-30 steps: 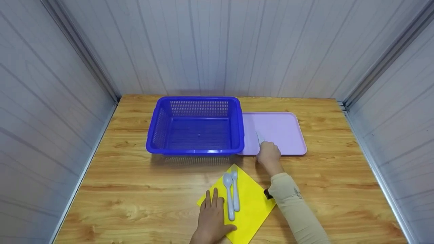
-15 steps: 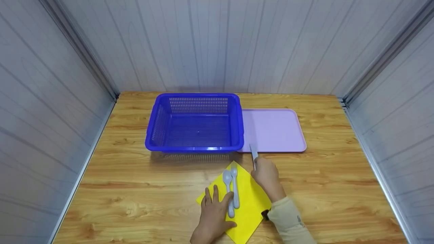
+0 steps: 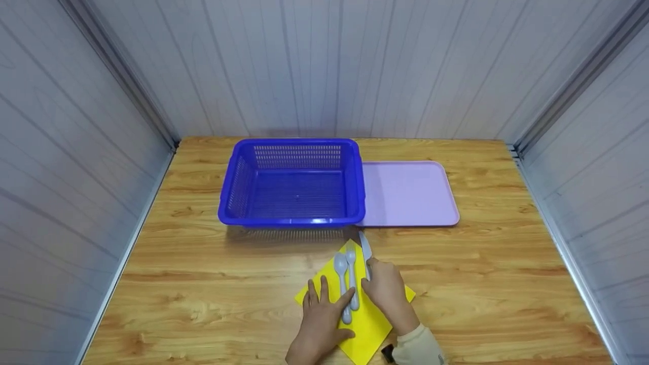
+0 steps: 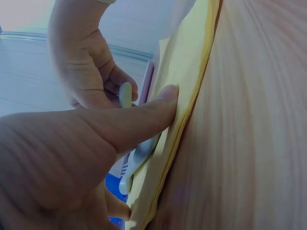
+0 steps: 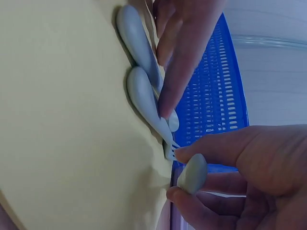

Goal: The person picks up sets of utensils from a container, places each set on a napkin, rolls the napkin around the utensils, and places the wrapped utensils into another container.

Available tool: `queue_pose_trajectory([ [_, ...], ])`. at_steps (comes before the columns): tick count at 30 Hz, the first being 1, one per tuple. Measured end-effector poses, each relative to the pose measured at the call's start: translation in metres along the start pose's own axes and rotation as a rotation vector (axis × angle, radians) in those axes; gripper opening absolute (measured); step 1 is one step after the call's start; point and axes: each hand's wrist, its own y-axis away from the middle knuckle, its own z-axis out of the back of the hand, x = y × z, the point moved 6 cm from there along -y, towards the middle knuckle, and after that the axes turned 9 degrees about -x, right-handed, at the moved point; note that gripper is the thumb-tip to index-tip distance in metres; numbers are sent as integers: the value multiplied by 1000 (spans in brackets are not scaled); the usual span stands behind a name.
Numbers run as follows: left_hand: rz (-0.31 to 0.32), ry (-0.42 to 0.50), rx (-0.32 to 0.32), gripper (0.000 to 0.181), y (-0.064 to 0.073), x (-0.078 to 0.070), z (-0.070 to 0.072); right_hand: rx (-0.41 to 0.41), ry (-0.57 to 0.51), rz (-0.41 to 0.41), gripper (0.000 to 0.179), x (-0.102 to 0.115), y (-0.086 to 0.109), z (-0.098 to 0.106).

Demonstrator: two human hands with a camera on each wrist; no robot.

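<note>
A folded yellow napkin [image 3: 372, 327] lies turned cornerwise at the front of the table, with a grey spoon [image 3: 340, 264] and a grey fork [image 3: 351, 257] side by side on it. My left hand [image 3: 318, 327] rests on the napkin's left side, fingers spread; one finger reaches over the spoon handle to the fork handle [image 5: 146, 98]. With my right hand [image 3: 388, 290] I pinch the handle of a grey table knife [image 3: 365, 246], its blade pointing away from me. The knife is over the napkin's right side, right of the fork; its handle end [image 5: 193, 172] shows between thumb and fingers.
A blue slatted basket [image 3: 291, 222] stands behind the napkin. Right of it lies a pink tray [image 3: 410, 195], its left end hidden by the basket. Pale panelled walls [image 3: 314, 71] enclose the wooden table [image 3: 203, 284] at the back and both sides.
My right hand has brought the knife from over the pink tray toward me and left, to the napkin beside the fork. A left finger has moved from the napkin's left onto the cutlery handles.
</note>
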Motion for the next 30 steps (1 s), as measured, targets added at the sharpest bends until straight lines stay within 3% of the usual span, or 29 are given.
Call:
queue_pose_trajectory([
  [11,-26,20,-17,89,-1,1,-1,28,-11,-3,25,5,12,-12],
  [30,-8,49,0,89,-1,0,-1,9,-61,-28,31,3,24,-17],
])
